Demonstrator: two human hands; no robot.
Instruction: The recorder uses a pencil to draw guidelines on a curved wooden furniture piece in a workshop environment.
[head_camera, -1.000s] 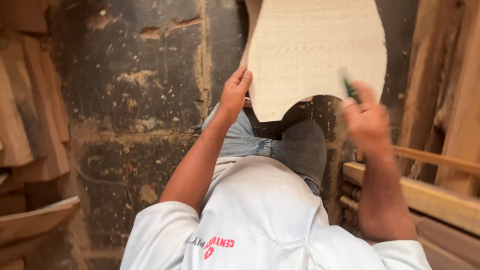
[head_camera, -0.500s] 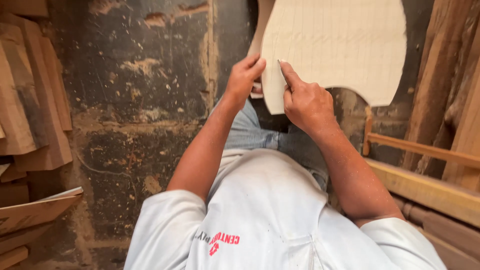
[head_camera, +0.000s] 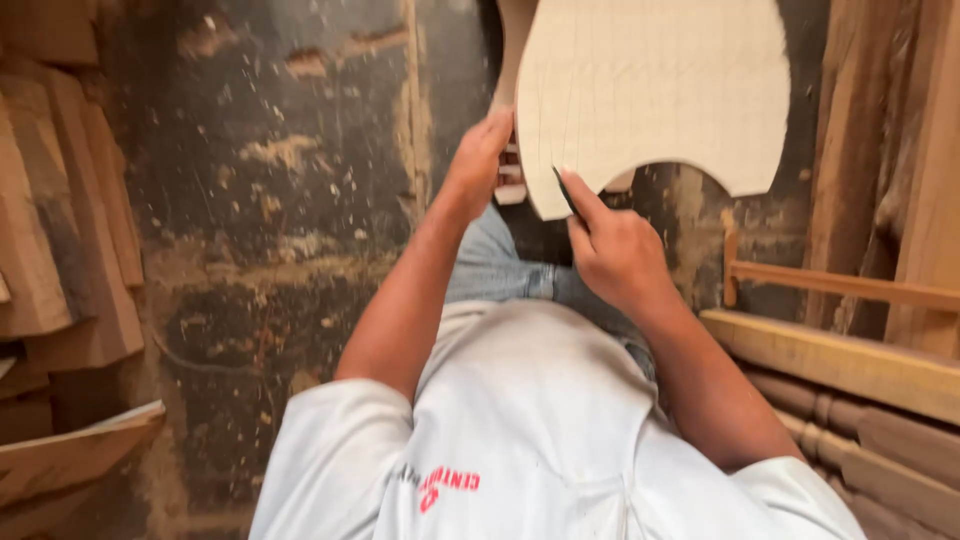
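Your right hand (head_camera: 615, 255) pinches thin dark pencil-like marker (head_camera: 566, 193), tip at lower-left corner of pale flat curved-edge wooden panel (head_camera: 650, 90). Left hand (head_camera: 478, 160) grips panel's left edge, above knees. Risk: panel held by one edge only, marker pressure may pivot it, line wanders. Panel's long axis runs left-right, concave cutout faces you. Dusty dark floor (head_camera: 260, 200) beyond.

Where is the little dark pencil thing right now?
In the head view, the dark tool is in the right hand, tip on the pale board's lower edge.

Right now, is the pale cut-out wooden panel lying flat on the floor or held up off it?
Held up. The left hand grips the wooden panel at its left edge; the right hand presses a dark pencil to its lower edge.
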